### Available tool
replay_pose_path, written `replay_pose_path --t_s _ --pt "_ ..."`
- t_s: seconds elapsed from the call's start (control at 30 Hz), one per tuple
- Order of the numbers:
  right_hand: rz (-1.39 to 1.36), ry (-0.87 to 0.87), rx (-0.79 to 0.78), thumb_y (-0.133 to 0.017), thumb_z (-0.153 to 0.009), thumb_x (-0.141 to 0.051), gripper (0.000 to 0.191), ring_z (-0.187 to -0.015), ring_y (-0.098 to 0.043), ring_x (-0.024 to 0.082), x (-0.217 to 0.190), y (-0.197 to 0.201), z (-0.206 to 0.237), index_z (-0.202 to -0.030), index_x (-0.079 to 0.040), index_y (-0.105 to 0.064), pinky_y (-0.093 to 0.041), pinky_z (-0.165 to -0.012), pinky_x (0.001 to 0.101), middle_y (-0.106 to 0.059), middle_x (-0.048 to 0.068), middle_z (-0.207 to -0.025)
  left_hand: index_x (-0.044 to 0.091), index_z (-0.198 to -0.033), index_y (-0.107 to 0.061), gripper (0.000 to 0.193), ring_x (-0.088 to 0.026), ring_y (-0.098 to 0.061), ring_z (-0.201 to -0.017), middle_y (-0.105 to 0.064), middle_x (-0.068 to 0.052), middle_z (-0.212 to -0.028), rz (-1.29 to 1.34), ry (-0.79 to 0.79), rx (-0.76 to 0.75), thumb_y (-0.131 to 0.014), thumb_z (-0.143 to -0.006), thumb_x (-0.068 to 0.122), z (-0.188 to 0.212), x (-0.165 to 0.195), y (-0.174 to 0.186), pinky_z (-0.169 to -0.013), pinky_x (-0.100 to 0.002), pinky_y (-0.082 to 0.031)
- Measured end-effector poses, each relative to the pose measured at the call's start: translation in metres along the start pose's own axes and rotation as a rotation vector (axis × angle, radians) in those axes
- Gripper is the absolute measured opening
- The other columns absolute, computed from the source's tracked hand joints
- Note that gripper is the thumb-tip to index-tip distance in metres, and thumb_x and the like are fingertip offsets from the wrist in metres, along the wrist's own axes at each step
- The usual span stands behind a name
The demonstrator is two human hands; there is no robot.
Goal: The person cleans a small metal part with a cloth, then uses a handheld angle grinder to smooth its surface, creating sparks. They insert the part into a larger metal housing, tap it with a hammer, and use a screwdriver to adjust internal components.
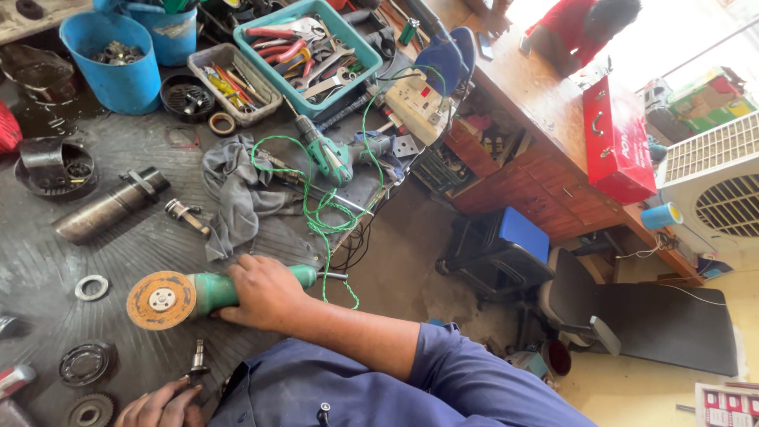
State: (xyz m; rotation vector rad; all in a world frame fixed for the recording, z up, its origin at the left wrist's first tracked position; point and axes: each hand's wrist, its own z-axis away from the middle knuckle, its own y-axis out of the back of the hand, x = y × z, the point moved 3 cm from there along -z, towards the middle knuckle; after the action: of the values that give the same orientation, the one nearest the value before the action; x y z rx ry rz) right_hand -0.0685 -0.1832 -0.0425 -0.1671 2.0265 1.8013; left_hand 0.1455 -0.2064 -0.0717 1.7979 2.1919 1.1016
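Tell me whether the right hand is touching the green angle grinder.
Touching. The head view shows the right hand wrapped around the body of the green angle grinder, fingers closed over it with no gap, the disc lying toward the left.

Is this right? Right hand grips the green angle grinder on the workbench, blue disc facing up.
Not quite. The head view shows the right hand gripping the green angle grinder on the workbench, but the disc facing up is orange, not blue.

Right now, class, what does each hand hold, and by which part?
Right hand grips the green angle grinder around its body. Left hand pinches a small metal shaft at its lower end.
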Motion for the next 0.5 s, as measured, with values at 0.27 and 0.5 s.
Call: replay_pose_path --t_s 0.27,0.5 --pt "0.044 0.077 -0.044 -0.082 -0.067 -0.048 0.058 -0.106 -0.065 0.032 0.002 0.006 -0.008 -0.104 -0.006 -0.067 -0.054 -0.09 0.0442 -0.064 0.011 -0.104 0.023 -0.087 -0.074 0.011 -0.021 -0.064 -0.06 -0.072 -0.001 -0.089 0.091 0.001 -0.015 -0.067 -0.078 0.022 -0.01 -0.003 -0.008 -0.056 -0.037 -0.053" --pt "0.023 0.096 -0.043 -0.082 -0.067 -0.049 0.06 -0.107 -0.065 0.029 0.008 0.009 -0.009 -0.109 -0.007 -0.068 -0.053 -0.092 0.0433 -0.063 0.009 -0.104 0.02 -0.092 -0.078 0.024 -0.019 -0.073 -0.07 -0.074 -0.002 -0.089 0.181 -0.187 -0.271 -0.078 -0.07 0.029 -0.029 -0.01 -0.024 -0.051 -0.033 -0.055"
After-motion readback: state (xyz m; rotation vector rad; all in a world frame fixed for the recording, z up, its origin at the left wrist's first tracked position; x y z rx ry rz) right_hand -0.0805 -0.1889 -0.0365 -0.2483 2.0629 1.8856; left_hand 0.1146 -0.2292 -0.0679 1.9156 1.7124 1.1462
